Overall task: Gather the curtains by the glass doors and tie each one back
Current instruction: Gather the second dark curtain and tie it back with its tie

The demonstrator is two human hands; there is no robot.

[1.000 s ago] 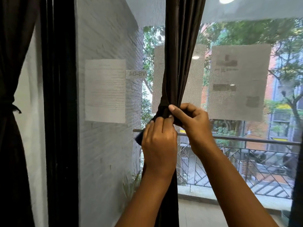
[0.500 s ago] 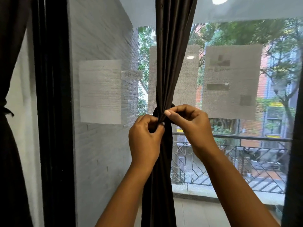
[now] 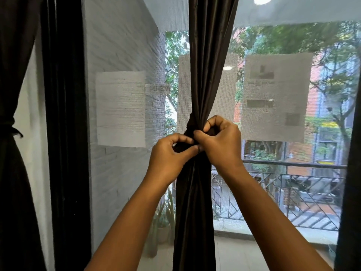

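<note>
I see the middle curtain [image 3: 207, 65] hanging in front of the glass door [image 3: 121, 45], gathered into one narrow bundle. My two hands meet at its waist, where a dark band of the same colour goes around the cloth. The left hand [image 3: 172, 155] pinches the band from the left side, thumb and forefinger pressed together on the fabric. The right hand [image 3: 222, 139] is curled over the same place from the right, its fingers closed on the cloth, and its fingertips touch those of the left hand. I cannot tell if the knot is finished, because the hands cover it.

I count three curtains. The second curtain [image 3: 11, 173] is at the far left, already tied at the waist with a band [image 3: 8, 128] whose short end sticks out to the right. The third curtain [image 3: 350, 192] shows only as a dark strip at the right edge.

On the glass are three sheets of paper [image 3: 121, 108] and one small label [image 3: 157, 88]. Outside stands one pot [image 3: 162, 234] with green plants in it, near the foot of the middle curtain, and behind it a metal railing [image 3: 293, 165].
</note>
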